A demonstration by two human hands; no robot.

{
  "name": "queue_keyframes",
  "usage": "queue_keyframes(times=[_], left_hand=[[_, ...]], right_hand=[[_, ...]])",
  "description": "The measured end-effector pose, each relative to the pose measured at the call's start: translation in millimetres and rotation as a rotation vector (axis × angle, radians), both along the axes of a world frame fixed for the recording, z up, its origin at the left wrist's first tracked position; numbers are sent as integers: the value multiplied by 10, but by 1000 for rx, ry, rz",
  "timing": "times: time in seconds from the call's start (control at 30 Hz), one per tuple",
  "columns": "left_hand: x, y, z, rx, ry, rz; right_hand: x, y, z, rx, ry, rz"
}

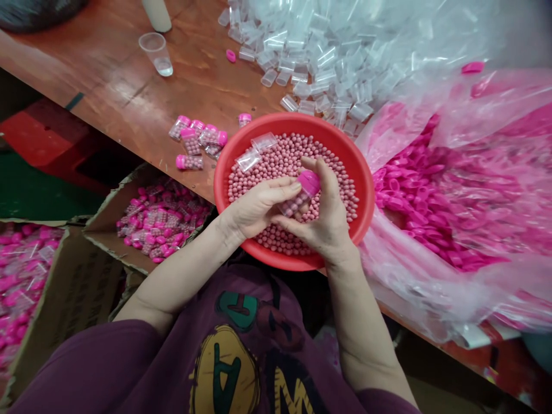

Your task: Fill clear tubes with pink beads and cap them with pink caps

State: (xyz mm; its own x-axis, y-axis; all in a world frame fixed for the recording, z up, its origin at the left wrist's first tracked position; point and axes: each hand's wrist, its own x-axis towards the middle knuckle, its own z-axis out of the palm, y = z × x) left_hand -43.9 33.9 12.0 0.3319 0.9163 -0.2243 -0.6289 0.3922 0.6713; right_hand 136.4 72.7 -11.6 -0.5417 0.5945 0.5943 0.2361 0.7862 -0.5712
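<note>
Mid-frame above the red bowl (365,172), the left hand (261,208) pinches a capped bottle (293,205); the right hand (325,221) curls around it, grip unclear. Even pressure should keep the cap (310,183) square.

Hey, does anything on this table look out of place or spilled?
Slightly: one pink cap lies alone on the table near the clear tubes, away from the caps in the plastic bag. Two loose tubes also lie on the beads in the red bowl, perhaps deliberately. No obvious spill shows.
</note>
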Motion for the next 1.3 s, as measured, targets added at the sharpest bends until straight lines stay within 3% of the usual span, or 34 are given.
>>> queue_keyframes(times=[0.27,0.33,0.47,0.57,0.67,0.93,1.17,1.3], left_hand=[[-10,-6,21,71,-43,-147],[4,-15,9,46,-2,-88],[57,-40,-70,58,184,182],[94,-40,-152,142,297,267],[99,-33,-186,144,286,249],[49,-42,-101,82,133,124],[29,-4,-130,-12,71,25],[47,14,-133,-13,109,58]], right_hand=[[7,-62,-20,66,-54,-178],[30,-78,-1,115,-87,-218],[53,-76,15,245,-125,-253],[33,-61,-8,182,-227,-256],[4,-53,-37,110,-283,-253],[2,-14,-78,169,-292,-254],[-19,-15,-83,192,-357,-320],[-50,-36,-66,168,-388,-343]])
